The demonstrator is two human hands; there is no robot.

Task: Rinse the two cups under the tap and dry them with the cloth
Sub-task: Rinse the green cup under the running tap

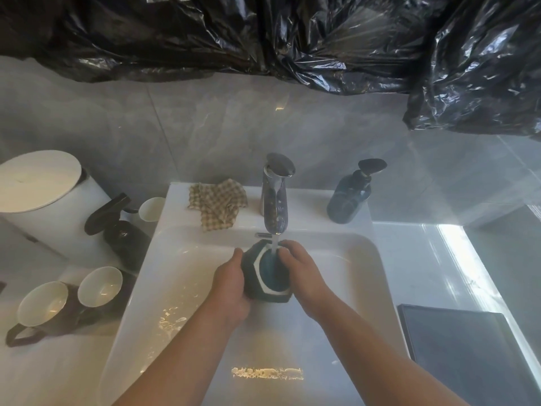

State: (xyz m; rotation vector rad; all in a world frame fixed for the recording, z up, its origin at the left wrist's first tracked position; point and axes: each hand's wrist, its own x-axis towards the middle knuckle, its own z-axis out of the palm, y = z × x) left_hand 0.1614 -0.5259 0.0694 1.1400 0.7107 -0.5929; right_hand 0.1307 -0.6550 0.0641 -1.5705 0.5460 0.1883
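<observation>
A dark angular cup (pixel 270 278) with a white hexagonal rim and blue inside is tilted under the chrome tap (pixel 275 197), and water runs into it. My left hand (pixel 229 284) grips its left side. My right hand (pixel 298 272) holds its right side, fingers at the rim. A beige checked cloth (pixel 218 203) lies crumpled on the sink's back ledge, left of the tap. Two dark mugs with white insides (pixel 42 304) (pixel 101 285) stand on the counter at the left.
The white sink (pixel 351 273) fills the middle. A blue soap dispenser (pixel 349 200) stands right of the tap. At the left are a black spray bottle (pixel 123 227), a small white cup (pixel 152 209) and a white round bin (pixel 38 183). A dark tray (pixel 468 347) lies at the right.
</observation>
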